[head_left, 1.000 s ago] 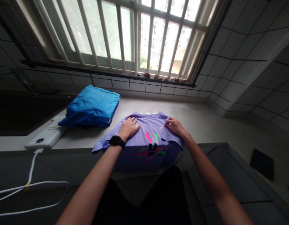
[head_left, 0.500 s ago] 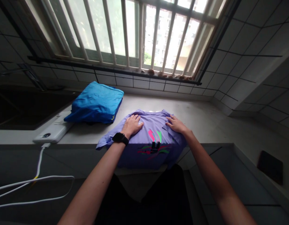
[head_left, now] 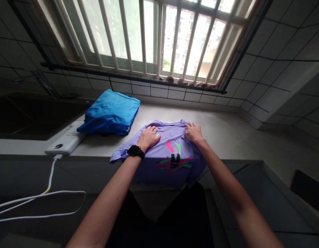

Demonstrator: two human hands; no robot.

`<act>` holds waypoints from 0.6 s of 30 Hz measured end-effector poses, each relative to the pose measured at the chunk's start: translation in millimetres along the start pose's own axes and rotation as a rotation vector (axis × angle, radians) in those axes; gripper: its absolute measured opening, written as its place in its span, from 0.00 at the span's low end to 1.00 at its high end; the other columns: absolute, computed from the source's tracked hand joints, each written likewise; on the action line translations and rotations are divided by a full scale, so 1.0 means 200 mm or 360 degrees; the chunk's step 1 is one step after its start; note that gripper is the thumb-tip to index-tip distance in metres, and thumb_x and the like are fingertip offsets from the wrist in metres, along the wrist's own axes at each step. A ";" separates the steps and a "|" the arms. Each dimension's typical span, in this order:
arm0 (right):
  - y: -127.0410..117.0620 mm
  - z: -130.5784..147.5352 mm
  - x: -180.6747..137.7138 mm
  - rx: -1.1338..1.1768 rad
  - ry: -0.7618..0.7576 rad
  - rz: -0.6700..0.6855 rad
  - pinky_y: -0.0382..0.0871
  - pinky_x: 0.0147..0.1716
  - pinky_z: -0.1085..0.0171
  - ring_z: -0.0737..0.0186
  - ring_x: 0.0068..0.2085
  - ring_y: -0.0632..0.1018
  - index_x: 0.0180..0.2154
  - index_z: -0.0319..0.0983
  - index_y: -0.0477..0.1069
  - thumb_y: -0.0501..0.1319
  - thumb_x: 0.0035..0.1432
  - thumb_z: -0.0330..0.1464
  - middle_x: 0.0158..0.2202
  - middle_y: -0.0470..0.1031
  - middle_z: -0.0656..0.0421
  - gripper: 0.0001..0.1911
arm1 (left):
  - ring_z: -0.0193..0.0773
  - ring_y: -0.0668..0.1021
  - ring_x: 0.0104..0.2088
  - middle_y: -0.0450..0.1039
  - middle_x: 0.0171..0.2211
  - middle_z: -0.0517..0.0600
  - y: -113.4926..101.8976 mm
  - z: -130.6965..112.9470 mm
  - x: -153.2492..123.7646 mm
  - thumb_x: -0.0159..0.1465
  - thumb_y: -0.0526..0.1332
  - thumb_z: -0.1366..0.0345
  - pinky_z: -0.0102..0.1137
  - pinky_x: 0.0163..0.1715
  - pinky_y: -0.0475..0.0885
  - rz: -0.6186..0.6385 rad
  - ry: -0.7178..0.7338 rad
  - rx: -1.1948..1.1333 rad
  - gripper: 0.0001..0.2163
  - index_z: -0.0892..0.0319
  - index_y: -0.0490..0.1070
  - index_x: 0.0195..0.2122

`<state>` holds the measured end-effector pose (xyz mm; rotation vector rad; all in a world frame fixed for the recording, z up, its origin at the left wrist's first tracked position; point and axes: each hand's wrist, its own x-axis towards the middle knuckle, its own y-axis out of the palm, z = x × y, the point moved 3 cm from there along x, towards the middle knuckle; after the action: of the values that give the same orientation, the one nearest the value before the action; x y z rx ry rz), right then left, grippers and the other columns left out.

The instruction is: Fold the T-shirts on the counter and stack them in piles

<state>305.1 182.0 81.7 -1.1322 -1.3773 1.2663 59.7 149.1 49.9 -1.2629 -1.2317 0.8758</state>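
Note:
A purple T-shirt [head_left: 164, 141] with a pink, green and black print lies spread on the counter, its collar toward the window. Its lower part hangs over the counter's front edge. My left hand [head_left: 149, 137] rests flat on the left shoulder area of the shirt, fingers stretched out; a black watch is on that wrist. At the right shoulder, my right hand [head_left: 193, 132] touches the cloth with its fingers apart. Left of the shirt sits a folded blue garment [head_left: 112, 112].
A white power strip [head_left: 65, 141] with a white cable [head_left: 52, 172] lies at the counter's front left, partly under the blue garment. Beyond it is a dark sink [head_left: 32, 117] with a faucet. A dark flat object [head_left: 306, 189] rests on the right-hand counter. A barred window stands behind.
My right hand has shifted up toward the collar's right side, its fingers now pointing more toward the window. My left hand stays on the shirt. The view has shifted slightly.

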 end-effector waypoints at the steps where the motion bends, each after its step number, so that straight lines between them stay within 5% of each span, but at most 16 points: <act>1: -0.01 0.05 0.00 0.0032 -0.0072 -0.0059 0.47 0.73 0.41 0.49 0.77 0.53 0.74 0.39 0.56 0.39 0.76 0.36 0.78 0.49 0.52 0.31 | 0.55 0.64 0.71 0.62 0.72 0.62 0.00 0.00 0.00 0.73 0.50 0.57 0.46 0.71 0.59 -0.0002 0.0001 0.0011 0.28 0.66 0.65 0.70; 5: 0.04 0.20 0.00 0.0130 -0.0333 0.0031 0.48 0.73 0.43 0.51 0.77 0.50 0.76 0.44 0.51 0.40 0.77 0.40 0.79 0.45 0.55 0.31 | 0.56 0.63 0.72 0.60 0.73 0.61 0.00 0.01 0.00 0.73 0.50 0.54 0.47 0.70 0.58 0.0043 -0.0030 0.0041 0.29 0.62 0.62 0.72; 13: 0.12 0.19 0.10 0.0246 -0.0227 0.0206 0.44 0.72 0.33 0.47 0.78 0.46 0.77 0.45 0.47 0.38 0.77 0.44 0.79 0.42 0.57 0.33 | 0.63 0.61 0.72 0.57 0.74 0.60 -0.05 -0.04 0.06 0.74 0.49 0.50 0.52 0.69 0.57 0.0171 -0.0115 0.0144 0.30 0.56 0.60 0.73; 18: 0.12 0.16 0.13 0.0248 -0.0204 0.0195 0.44 0.72 0.33 0.47 0.78 0.46 0.77 0.44 0.47 0.38 0.76 0.45 0.79 0.42 0.57 0.33 | 0.57 0.68 0.68 0.66 0.68 0.63 -0.19 0.02 -0.09 0.72 0.53 0.63 0.47 0.66 0.63 -0.0132 -0.0185 0.0211 0.26 0.60 0.64 0.70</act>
<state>271.6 203.3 56.9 -1.0561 -1.2923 1.5301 46.1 127.3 83.4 -1.0604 -1.2864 0.9652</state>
